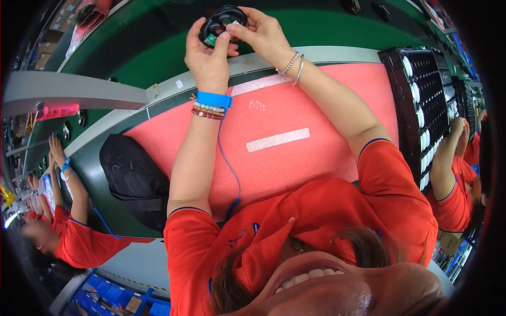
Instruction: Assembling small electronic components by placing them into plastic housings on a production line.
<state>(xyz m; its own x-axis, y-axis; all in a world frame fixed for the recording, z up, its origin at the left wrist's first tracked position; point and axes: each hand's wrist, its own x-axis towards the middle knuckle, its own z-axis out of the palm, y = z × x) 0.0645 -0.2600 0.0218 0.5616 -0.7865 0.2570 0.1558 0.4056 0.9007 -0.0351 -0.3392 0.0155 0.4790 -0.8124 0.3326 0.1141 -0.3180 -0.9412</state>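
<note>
At the far side of the bench I hold up a black round plastic housing (230, 11) with small green circuit board parts (210, 40) showing inside it. My left hand (210, 62) is closed around its left and near edge, the thumb pressing toward the middle. From the right, my right hand (268, 41) grips the other side, its thumb also on the inner face. The thumbs nearly meet over the opening and hide part of it. A blue wrist strap (213, 100) with a thin cord circles my left wrist.
A pink mat (321, 116) with white tape strips covers my bench. To the right stand stacked black trays (406, 68) with white round parts. A black mesh bag (132, 174) lies left. Beyond runs a green conveyor (327, 26). Co-workers in red sit on both sides.
</note>
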